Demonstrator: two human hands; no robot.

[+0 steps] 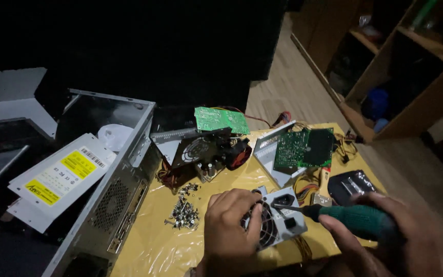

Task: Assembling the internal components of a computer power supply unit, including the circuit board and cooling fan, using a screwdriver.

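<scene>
My left hand rests on top of a grey metal power supply box with a round fan grille, holding it steady on the yellow table. In my right hand is a screwdriver with a green handle; its dark shaft points left and its tip touches the back face of the box near the power socket. A pile of small screws lies just left of my left hand.
An open grey computer case lies at the left with a white labelled power supply on it. Green circuit boards, a dismantled fan unit, wire bundles and a black pouch crowd the table. Wooden shelves stand at the right.
</scene>
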